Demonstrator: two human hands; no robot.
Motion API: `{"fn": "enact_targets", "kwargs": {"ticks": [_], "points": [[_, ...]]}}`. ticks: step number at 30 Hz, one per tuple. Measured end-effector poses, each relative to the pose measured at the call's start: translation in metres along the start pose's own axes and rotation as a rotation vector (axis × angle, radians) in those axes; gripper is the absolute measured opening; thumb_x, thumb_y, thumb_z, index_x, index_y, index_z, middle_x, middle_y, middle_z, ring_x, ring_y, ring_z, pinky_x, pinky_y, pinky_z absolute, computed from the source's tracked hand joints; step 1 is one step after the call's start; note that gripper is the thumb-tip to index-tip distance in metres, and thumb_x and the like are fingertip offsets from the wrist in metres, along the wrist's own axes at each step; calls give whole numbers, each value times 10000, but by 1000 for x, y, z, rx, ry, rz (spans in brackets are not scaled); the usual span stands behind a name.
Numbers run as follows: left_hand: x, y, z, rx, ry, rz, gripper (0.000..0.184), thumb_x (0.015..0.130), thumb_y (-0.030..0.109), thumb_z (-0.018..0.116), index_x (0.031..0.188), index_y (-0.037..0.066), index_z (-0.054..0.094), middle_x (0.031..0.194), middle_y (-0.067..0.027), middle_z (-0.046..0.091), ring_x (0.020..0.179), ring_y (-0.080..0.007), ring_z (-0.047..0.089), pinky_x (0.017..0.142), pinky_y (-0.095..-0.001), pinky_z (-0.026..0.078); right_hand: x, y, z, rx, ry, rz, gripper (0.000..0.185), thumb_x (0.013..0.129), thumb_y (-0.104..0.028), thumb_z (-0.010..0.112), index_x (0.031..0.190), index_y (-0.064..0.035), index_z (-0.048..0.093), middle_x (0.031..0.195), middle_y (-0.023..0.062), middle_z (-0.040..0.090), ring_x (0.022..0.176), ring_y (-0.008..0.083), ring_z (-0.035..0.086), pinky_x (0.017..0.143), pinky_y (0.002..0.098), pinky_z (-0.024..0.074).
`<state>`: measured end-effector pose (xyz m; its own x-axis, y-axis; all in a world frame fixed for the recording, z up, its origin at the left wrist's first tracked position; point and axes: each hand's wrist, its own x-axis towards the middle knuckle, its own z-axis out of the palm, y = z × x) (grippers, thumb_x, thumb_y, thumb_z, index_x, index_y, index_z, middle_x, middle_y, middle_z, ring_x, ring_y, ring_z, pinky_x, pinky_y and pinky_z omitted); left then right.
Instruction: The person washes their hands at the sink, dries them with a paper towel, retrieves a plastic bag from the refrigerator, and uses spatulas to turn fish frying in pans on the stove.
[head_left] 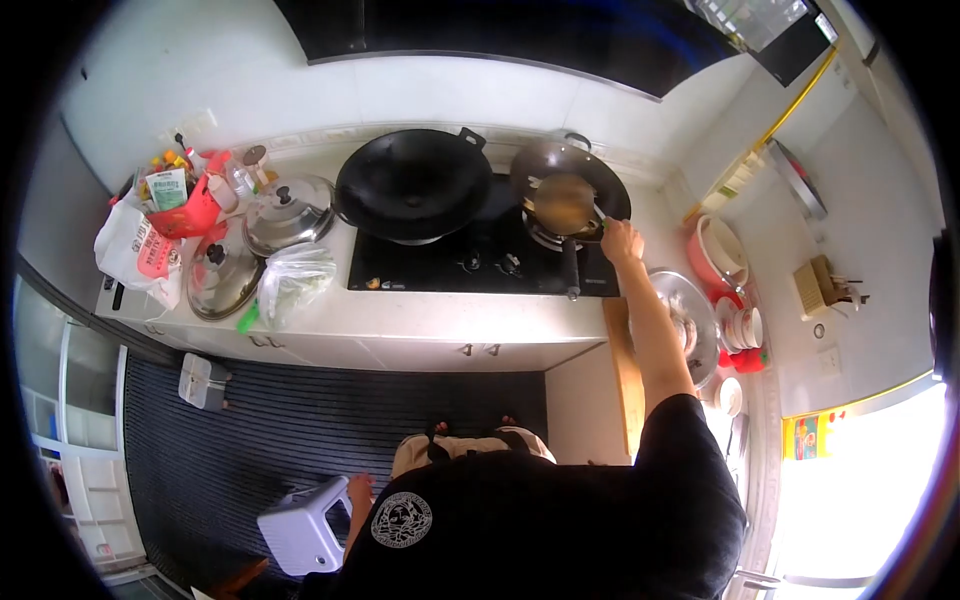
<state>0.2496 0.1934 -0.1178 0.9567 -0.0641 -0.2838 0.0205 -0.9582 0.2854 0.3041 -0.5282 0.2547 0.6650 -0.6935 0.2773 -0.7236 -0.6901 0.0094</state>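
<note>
My right hand [622,242] is closed around the handle of a utensil, whose far end reaches into the brown food in the smaller wok [601,181]. This wok sits on the right burner, its long dark handle [571,268] pointing toward me. On the left burner rests a large black wok [412,182] with nothing visible in it. My left hand [361,489] hangs low at my side, beside a light purple stool [304,526]; its fingers are too small to make out.
Two metal lids [289,213], a plastic bag [296,279], a white bag [133,246] and a red basket [190,211] crowd the counter's left end. A metal tray [707,313], bowls [748,326] and a pink basin [707,262] stand on the right counter. A grey bin [203,382] is on the floor.
</note>
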Motion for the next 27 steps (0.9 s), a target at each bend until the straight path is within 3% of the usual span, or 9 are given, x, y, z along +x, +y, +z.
{"fn": "enact_targets", "kwargs": {"ticks": [5,7,8,9,15,17,18,21,27], "points": [[16,14,-13,-60,-162,113,231,771,240,534,725,26,606,684,-112,616,559,-210,569,494,-356,452,-23,4,-27,69,28,-1,170,797,-192,507,941,-152,589,845,153,589,783,346,592,669,432,483],[32,79,-41,-714,-313,-69,263,768,276,545,828,38,638,741,-127,630,691,-241,601,628,-348,465,-40,11,-37,115,80,6,179,788,-203,526,948,-170,597,827,158,587,769,349,590,655,432,482],[50,106,-45,-619,-170,454,286,771,284,560,890,38,642,779,-113,642,705,-235,608,650,-326,462,-48,13,-44,112,71,-3,182,787,-204,527,951,-174,601,818,158,586,767,346,590,655,432,482],[46,181,-105,-575,-391,225,278,807,271,546,909,25,628,785,-96,643,698,-193,605,640,-308,463,-57,14,-55,108,59,-10,186,786,-204,528,954,-178,604,809,159,586,765,344,590,654,432,481],[42,435,-142,-837,-739,973,329,889,289,469,1043,19,577,812,-69,625,755,-137,581,695,-250,451,-86,22,-93,101,9,-35,230,784,-189,533,1002,-180,603,828,160,591,764,350,587,655,434,478],[44,504,-126,-826,-757,1054,442,870,320,513,1181,13,445,893,-97,605,518,-103,485,445,-214,402,-82,28,-89,101,6,-64,235,787,-189,530,1011,-176,598,838,159,589,772,350,586,664,436,478],[20,529,-165,-975,-1106,571,496,856,355,530,1200,17,417,904,-103,605,449,-82,440,366,-195,347,-81,32,-86,102,2,-80,237,789,-189,529,1016,-174,596,843,159,589,775,351,586,668,437,478],[9,579,-140,-1289,-1134,303,553,832,395,555,1206,19,397,910,-114,604,394,-45,378,316,-167,252,-68,37,-73,100,-19,-52,212,795,-186,523,995,-163,589,862,160,585,785,355,588,681,438,481],[12,603,-127,-1481,-1030,159,250,791,244,618,906,51,507,785,-85,599,424,-46,371,339,-177,256,-51,53,-41,118,-57,-24,197,792,-181,524,978,-153,584,864,164,583,780,356,589,675,439,482]]}}
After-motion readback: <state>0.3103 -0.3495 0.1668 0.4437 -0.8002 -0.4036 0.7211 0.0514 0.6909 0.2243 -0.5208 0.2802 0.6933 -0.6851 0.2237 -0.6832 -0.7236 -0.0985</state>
